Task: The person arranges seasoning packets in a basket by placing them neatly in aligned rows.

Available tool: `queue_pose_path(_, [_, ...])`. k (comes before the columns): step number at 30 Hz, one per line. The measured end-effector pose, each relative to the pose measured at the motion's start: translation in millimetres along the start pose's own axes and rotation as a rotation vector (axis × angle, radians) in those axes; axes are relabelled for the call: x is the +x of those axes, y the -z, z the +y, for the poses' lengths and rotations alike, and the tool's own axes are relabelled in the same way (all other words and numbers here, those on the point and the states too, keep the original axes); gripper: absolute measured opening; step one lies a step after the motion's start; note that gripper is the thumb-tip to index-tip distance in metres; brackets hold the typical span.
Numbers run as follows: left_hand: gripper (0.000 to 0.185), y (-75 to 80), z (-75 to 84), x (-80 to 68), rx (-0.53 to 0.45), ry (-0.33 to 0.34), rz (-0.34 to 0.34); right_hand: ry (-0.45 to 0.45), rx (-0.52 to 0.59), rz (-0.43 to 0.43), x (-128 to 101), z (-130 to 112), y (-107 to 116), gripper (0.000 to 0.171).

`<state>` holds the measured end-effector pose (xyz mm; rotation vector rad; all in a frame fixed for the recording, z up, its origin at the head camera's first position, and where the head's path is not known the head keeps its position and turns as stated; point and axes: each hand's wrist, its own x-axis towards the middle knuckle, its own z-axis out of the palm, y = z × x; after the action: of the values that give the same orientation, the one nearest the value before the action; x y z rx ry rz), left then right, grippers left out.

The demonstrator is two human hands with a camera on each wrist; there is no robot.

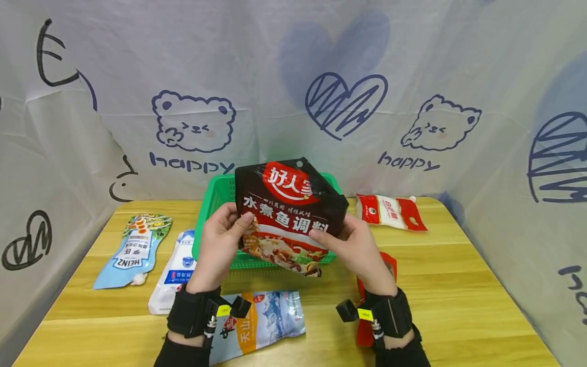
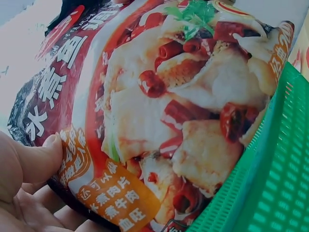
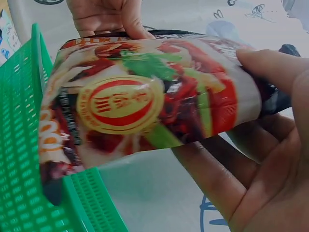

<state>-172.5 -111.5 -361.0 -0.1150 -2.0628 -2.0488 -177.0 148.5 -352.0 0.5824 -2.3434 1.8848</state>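
Both hands hold a dark seasoning packet with a red logo and a picture of food, raised over a green basket. The left hand grips the packet's left edge, thumb on the printed front and fingers behind. On the opposite edge the right hand does the same, its thumb across the front. In the left wrist view the packet fills most of the picture beside the basket's perforated wall. The right wrist view shows the packet tilted, one lower corner overlapping the basket rim.
On the wooden table lie a light-blue Heinz pouch, a white and blue packet and a blue and orange packet. A red and white packet lies at the back right. A red item is partly under the right forearm.
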Motion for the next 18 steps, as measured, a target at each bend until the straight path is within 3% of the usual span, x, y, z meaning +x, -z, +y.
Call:
queue_pose_path(4, [0.019,-0.7,-1.2,1.1,-0.001,0.024,-0.004,0.036,-0.029,-0.011,2,1,-1,0.041])
queue_pose_path(10, [0.028,1.7,-2.0,2.1,0.038,0.062,-0.058,0.046,-0.021,0.053,1,2,-2,0.036])
queue_pose_path(14, [0.038,8.0,-0.1,2.1,0.052,0.051,-0.066,0.048,0.017,0.146,2,3,-3,0.035])
queue_pose_path(18, [0.036,19.7,1.6,3.0,0.104,0.000,-0.028,0.029,0.106,0.285,4,5,-4,0.033])
